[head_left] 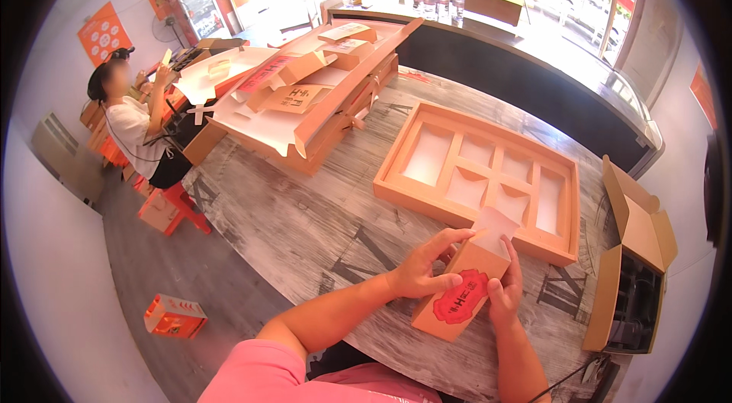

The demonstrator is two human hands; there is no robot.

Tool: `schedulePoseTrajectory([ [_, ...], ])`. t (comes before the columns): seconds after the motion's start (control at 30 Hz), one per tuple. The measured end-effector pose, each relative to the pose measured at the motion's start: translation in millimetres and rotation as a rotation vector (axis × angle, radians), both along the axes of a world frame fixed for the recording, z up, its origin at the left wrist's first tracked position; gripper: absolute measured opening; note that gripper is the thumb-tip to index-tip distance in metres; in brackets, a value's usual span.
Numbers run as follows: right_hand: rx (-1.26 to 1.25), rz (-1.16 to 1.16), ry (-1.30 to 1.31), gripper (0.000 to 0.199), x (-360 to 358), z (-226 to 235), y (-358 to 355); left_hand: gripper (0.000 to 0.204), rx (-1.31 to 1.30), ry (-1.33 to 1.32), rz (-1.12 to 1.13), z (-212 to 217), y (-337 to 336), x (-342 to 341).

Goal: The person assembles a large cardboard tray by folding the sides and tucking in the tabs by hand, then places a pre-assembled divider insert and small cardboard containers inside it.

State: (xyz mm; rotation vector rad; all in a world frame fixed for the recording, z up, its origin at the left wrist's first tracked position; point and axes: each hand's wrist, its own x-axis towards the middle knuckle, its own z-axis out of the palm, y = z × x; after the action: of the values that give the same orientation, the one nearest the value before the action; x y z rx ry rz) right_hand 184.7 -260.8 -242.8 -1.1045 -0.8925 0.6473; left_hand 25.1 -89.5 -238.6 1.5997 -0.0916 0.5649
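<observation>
— Carton [461, 290] first: where does that small tan box with the red label sit?

— Near the table's [305, 227] front edge, tilted, its white flap open at the top. The left hand [418, 272] grips its left side, thumb on the face and fingers curled over the upper edge; the right hand [505, 285] clasps its right side, thumb by the label.

— Room around it?

— Bare wood lies to the left, up to the curved edge. Just behind stands the divided tray [473, 174], its white-lined compartments all empty.

— Other containers?

— An open cardboard box [637, 250] at the right edge, with something dark inside that I cannot make out. A stack of flat box blanks [305, 105] fills the far left corner, beside a seated person [133, 125].
</observation>
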Motion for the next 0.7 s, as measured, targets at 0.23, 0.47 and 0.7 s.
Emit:
schedulePoseTrajectory([
  [0.23,-0.042,0.000,-0.103,0.081,3,-4,-3,0.068,-0.069,0.046,0.020,-6,0,1],
  [0.47,-0.016,0.009,-0.282,0.067,-2,2,-1,0.038,-0.246,0.074,0.061,-16,-3,4],
  [0.7,-0.025,0.025,-0.184,0.064,-3,-8,-3,0.034,-0.181,0.000,0.275,-17,-9,13],
])
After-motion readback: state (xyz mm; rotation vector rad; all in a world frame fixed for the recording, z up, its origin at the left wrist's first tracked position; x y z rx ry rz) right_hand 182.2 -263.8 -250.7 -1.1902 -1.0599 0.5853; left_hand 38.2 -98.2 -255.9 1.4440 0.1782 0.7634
